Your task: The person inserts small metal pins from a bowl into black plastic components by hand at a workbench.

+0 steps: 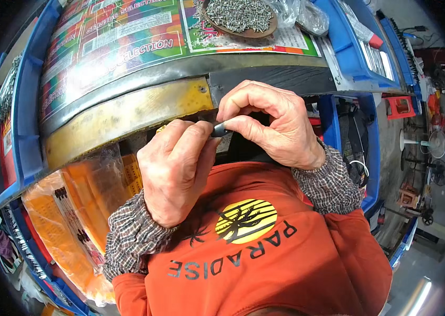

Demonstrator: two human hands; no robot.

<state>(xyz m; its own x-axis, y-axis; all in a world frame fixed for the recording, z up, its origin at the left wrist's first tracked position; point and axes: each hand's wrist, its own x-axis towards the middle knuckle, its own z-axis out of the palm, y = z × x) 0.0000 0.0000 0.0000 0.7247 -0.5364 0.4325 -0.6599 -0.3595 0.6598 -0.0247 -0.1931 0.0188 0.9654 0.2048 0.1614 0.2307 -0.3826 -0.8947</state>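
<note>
My left hand [178,166] and my right hand [267,121] meet close in front of my chest, just below the table's metal edge [127,110]. Together they pinch a small dark part [219,129] between their fingertips; most of it is hidden by the fingers. A yellowish bit peeks out above my left knuckles. At the far side of the table a shallow brown dish [241,18] holds a heap of several small metal screws.
The tabletop is covered by a colourful printed sheet [112,37]. Blue plastic bins [351,47] line both sides. Orange packets in clear plastic [70,216] sit under the table on the left. Clear bags [307,16] lie beside the dish. Fans stand on the floor at right.
</note>
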